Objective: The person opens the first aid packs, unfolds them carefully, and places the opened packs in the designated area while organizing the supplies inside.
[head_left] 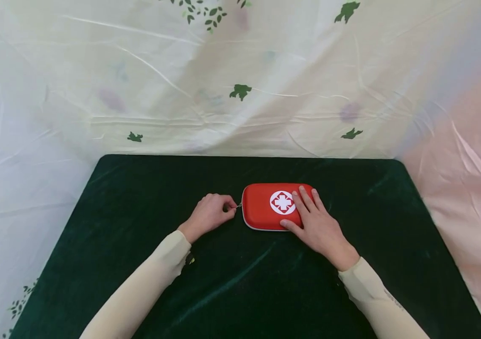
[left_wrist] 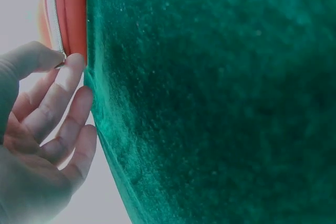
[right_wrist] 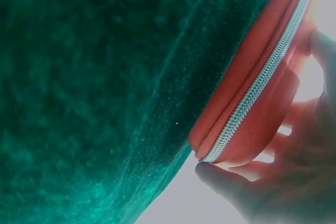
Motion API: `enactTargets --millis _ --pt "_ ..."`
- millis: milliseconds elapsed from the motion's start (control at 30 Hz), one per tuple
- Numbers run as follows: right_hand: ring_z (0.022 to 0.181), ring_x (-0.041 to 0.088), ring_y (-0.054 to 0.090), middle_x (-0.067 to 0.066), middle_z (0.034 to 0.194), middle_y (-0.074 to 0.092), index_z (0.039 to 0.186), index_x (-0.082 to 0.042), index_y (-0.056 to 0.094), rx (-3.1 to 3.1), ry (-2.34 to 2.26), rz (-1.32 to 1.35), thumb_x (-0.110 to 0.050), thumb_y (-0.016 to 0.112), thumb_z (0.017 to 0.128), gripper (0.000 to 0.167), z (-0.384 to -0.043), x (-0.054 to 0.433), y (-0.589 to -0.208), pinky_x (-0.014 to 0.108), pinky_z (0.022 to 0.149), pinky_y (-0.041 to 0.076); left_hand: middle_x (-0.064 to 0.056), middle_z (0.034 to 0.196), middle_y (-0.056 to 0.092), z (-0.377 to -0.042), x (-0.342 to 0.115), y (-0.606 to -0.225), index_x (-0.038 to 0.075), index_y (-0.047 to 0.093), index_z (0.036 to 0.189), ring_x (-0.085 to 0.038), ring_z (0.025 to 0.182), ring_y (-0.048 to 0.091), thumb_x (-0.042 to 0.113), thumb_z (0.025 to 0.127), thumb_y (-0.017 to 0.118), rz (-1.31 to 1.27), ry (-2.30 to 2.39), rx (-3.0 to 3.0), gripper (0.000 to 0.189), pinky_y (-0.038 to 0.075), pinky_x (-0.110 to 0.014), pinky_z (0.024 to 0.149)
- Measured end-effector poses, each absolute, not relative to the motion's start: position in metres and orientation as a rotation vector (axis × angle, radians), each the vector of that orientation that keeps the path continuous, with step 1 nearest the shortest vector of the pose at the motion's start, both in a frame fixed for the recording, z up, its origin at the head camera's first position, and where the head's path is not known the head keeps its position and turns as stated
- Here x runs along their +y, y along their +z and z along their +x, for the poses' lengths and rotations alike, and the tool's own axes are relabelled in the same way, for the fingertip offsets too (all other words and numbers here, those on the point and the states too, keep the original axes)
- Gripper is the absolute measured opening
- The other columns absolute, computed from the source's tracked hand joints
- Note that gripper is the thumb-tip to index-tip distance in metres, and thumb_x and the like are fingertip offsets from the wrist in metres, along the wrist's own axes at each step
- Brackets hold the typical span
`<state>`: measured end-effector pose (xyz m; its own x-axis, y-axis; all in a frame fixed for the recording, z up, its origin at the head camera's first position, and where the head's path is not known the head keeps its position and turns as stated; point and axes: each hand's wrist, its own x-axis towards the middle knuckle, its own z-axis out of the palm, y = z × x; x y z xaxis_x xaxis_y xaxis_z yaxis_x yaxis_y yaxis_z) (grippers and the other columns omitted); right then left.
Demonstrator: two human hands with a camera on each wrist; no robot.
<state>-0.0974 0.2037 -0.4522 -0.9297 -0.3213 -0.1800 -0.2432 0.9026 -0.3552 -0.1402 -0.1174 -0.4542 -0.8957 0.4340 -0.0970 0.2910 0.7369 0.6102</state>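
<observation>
A red zippered case (head_left: 259, 207) with a white cross emblem lies flat on the dark green cloth. My left hand (head_left: 212, 211) pinches the small metal zipper pull (head_left: 239, 205) at the case's left end, between thumb and forefinger; the other fingers bend loosely in the left wrist view. Spread over the right part of the lid, my right hand (head_left: 318, 226) rests with its fingers extended, partly covering the emblem (head_left: 282, 201). In the right wrist view the silver zipper teeth (right_wrist: 252, 90) run along the case's side and look closed there.
The table (head_left: 138, 179) is covered in green velvet-like cloth, with rounded far corners. Behind it hangs a pale curtain (head_left: 265, 122) with green leaf prints; similar fabric flanks both sides. A small dark and yellow object (head_left: 190, 258) shows by the left sleeve.
</observation>
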Motion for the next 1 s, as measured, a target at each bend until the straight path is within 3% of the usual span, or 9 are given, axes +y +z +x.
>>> enactTargets --millis 1000 --pt "0.158 0.040 0.000 0.009 0.174 0.004 0.168 -0.018 0.015 2.827 -0.498 -0.422 -0.074 0.051 0.095 0.098 -0.097 0.205 -0.453 0.063 0.102 0.048 0.007 0.086 0.069 -0.121 -0.117 -0.457 0.015 0.076 0.106 -0.007 0.069 0.059 0.017 0.093 0.076 0.576 0.923 2.692 0.012 0.052 -0.029 0.069"
